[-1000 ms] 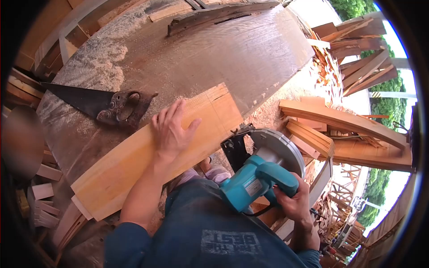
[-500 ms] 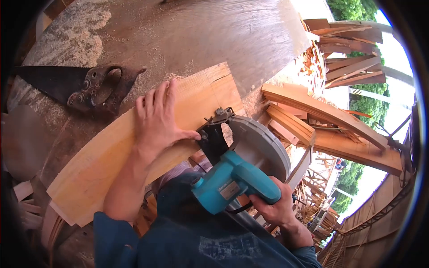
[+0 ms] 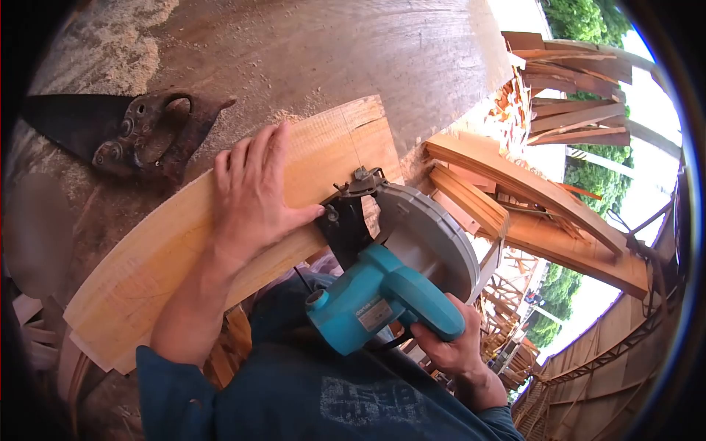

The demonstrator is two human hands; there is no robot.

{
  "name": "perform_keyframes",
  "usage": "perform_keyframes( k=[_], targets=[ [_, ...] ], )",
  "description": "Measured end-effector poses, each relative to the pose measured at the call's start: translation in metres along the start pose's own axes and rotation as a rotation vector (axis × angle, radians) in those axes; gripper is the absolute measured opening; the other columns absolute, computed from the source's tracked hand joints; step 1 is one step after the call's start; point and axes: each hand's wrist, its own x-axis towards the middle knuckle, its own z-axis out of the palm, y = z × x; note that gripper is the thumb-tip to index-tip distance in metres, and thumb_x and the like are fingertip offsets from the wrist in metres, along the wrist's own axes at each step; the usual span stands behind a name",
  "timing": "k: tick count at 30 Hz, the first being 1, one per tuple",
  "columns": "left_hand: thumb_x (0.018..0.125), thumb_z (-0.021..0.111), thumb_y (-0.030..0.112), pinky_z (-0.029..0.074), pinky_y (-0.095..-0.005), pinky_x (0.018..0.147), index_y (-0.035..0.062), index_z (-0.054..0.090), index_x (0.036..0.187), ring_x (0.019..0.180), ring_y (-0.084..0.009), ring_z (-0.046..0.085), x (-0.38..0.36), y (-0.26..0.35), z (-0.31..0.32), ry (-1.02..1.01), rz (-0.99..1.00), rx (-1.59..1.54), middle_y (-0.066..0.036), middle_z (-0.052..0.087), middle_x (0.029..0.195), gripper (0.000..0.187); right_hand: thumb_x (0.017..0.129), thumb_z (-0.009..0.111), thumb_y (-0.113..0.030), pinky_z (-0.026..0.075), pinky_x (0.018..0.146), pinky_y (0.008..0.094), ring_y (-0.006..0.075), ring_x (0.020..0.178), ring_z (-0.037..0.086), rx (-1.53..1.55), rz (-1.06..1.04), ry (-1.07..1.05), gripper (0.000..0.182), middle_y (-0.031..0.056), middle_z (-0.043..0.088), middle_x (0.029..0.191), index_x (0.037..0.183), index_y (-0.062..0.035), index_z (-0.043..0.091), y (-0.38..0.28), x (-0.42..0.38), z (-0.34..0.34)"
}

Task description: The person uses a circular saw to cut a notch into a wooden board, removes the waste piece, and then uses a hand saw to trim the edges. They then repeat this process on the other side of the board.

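A curved light-wood board [image 3: 162,253] lies across the worktable, with a thin line marked over its far end. My left hand [image 3: 254,195] rests flat on it, fingers stretched, the thumb touching or very close to the black base plate of a teal circular saw [image 3: 360,305]. My right hand [image 3: 457,344] is wrapped round the saw's rear handle. The front of the base plate sits on the board's near edge, close to the marked line. The grey guard hides the blade.
A dark handsaw [image 3: 147,140] lies on the sawdust-strewn worktable [image 3: 309,59] beyond the board. Curved timber pieces [image 3: 529,195] stand at the right, with a stack of planks [image 3: 581,110] behind them. Wood scraps and shavings surround the table.
The view has shifted slightly. The board, both hands and the circular saw keep nearly the same positions relative to one another.
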Motion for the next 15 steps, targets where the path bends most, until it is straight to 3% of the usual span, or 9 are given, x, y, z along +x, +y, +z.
perform_keyframes(
  k=[4,15],
  targets=[
    [0.059,0.089,0.048,0.028,-0.0452,0.110,0.0040,0.036,0.151,0.130,-0.0287,0.043,-0.0003,0.0009,-0.0006,0.029,0.024,-0.003,-0.012,0.047,0.144,0.115,0.078,0.080,-0.013,0.054,0.063,0.0305,0.0209,0.068,0.072,0.006,0.013,0.004,0.028,0.0123,0.071,0.077,0.099,0.0012,0.066,0.0005,0.0000,0.0008],
    [0.060,0.089,0.047,0.029,-0.0447,0.109,0.0047,0.038,0.150,0.129,-0.0282,0.044,0.0001,-0.0009,0.0011,0.038,0.029,-0.016,-0.011,0.048,0.143,0.111,0.077,0.080,-0.012,0.054,0.063,0.0305,0.0200,0.068,0.071,0.031,0.050,0.013,0.028,0.0122,0.070,0.076,0.097,0.0014,0.067,-0.0009,0.0017,0.0011]
  ],
)
